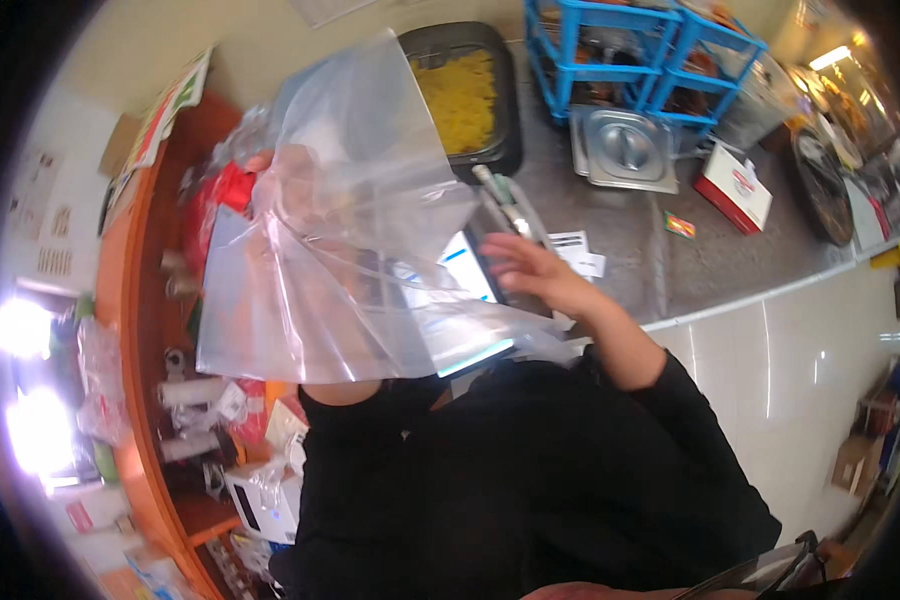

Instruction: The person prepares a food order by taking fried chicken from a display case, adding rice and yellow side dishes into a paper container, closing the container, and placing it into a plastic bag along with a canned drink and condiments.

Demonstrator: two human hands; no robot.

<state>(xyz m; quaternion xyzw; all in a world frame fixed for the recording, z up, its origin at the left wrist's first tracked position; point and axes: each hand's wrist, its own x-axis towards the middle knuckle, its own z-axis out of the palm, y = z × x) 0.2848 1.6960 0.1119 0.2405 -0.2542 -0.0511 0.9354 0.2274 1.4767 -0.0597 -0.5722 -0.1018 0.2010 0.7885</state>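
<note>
A large clear plastic sheet or bag (330, 300) spreads in front of me on the left, over part of a lit screen (469, 270). Behind it, at its upper left, is my left hand (289, 169), seen blurred through the plastic, with fingertips beside a red plastic piece (236, 187); its exact grip is hidden. My right hand (525, 270) is at the screen's right edge, fingers apart and holding nothing. A trailing end of the plastic (540, 334) lies below it, near my dark sleeve. Metal tongs or a similar utensil (504, 199) lie just above my right hand.
A black tray of yellow food (457, 101) stands at the back. Blue plastic racks (615, 73), a lidded steel pan (630, 150) and a red-and-white box (735, 187) are on the dark counter (615, 225). An orange wooden shelf unit (131, 315) with rolls stands left.
</note>
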